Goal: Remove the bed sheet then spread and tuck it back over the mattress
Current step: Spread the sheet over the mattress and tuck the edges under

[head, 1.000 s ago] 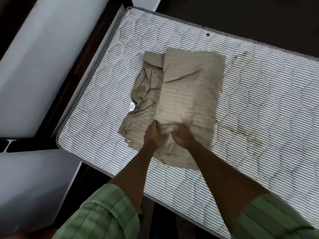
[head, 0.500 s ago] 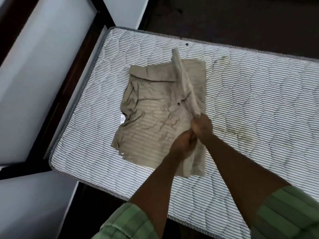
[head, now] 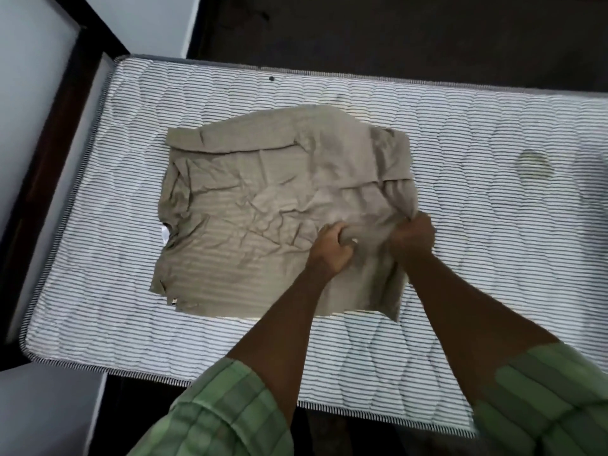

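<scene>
sheet: I see the tan bed sheet (head: 263, 212) part-folded and creased, lying mid-mattress (head: 493, 258) (striped quilting bare all round it)
left grip: left hand (head: 329, 248) bunches cloth near the sheet's near-right part, fingers curled in
right grip: right hand (head: 413, 236) clutches the right edge fold
sleeves: green plaid sleeves (head: 217, 413), both pushed up the forearms

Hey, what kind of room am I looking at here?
Most likely a bedroom. A bare striped, quilted mattress lies in a dark wooden bed frame, and a folded beige bed sheet lies on it, gripped by the left hand and right hand.
</scene>
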The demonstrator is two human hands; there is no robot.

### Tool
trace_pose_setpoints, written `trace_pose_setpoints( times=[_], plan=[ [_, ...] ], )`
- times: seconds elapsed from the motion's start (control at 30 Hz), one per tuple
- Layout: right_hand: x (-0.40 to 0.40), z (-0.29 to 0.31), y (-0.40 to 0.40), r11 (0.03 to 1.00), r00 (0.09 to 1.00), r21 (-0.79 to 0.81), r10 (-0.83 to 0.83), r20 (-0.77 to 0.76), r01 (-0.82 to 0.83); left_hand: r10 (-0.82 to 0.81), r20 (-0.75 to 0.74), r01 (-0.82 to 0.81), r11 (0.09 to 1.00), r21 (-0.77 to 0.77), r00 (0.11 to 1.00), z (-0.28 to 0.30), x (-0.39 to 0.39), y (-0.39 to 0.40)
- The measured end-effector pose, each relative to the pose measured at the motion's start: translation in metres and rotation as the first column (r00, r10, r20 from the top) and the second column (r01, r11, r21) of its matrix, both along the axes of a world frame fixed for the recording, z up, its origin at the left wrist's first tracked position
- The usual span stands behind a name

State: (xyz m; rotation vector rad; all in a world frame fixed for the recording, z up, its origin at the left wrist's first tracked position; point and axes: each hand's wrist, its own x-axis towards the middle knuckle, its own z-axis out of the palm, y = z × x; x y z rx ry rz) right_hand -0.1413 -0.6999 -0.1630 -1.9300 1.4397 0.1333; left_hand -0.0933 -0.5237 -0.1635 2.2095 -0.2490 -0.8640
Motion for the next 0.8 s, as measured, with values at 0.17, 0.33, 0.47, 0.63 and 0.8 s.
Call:
trace_pose_setpoints(
  times=[0.17, 0.33, 0.47, 0.63, 0.8],
  plan=[
    [-0.022, -0.012, -0.033, 0.823, 0.961, -0.568, -0.154, -0.23, -0.005, 0.098, 0.036, -0.098, 0.995, 0.006, 0.995, -0.02, -0.015, 0.003],
    [-0.012, -0.044, 0.055, 0.685, 0.716, -0.28, 0.699, -0.008, -0.672, 0.249, 0.011, -0.248, 0.956, 0.155, 0.968, -0.075, -0.017, 0.037],
    [0.009, -0.058, 0.142, 0.446, 0.447, -0.055, 0.894, -0.005, -0.893, 0.391, 0.059, -0.392, 0.88, 0.267, 0.918, -0.043, -0.012, 0.087],
    [0.012, -0.062, 0.214, 0.445, 0.43, -0.125, 0.893, 0.133, -0.887, 0.175, 0.165, -0.234, 0.845, 0.481, 0.971, -0.018, -0.003, 0.178],
    [0.058, -0.042, 0.289, 0.355, 0.353, 0.023, 0.917, 0.188, -0.935, 0.251, 0.251, -0.343, 0.82, 0.458, 0.935, -0.033, 0.012, 0.255]
  ],
)
